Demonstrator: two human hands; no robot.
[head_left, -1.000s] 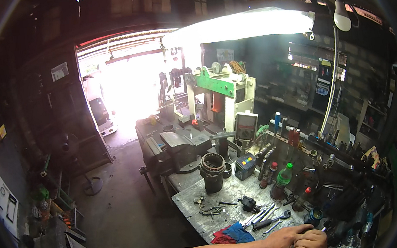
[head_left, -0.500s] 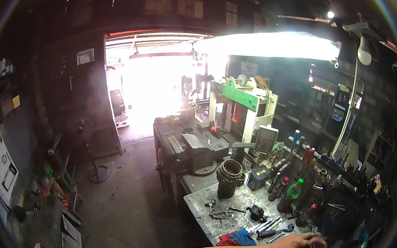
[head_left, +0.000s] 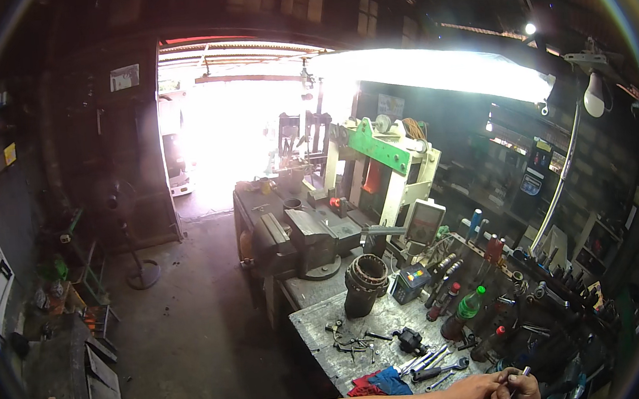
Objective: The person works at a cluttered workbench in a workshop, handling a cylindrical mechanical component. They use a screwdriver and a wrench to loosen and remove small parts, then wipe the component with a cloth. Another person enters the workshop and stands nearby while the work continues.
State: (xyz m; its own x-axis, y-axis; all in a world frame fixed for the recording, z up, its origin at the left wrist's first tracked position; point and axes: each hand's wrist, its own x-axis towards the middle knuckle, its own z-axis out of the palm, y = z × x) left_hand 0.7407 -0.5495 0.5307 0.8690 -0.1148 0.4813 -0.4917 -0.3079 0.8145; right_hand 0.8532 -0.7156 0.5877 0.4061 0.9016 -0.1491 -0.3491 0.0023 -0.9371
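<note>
At the bottom right, my left hand is closed, its fingers bent over something I cannot make out, right against my right hand. My right hand is closed on a slim shiny metal tool. Just left of them lie wrenches, a red cloth and a blue cloth. A black metal part and small metal pieces lie behind these. Bottles stand beyond my hands.
The metal bench holds a dark cylindrical housing and a battery. A large vise and green-and-white press stand behind. Tools crowd the right side. A pedestal fan stands by the bright doorway.
The whole view has shifted as my head moved, showing more ceiling. My hands stay together at the bottom right, and the shiny tool now rises more clearly from my right fingers.
</note>
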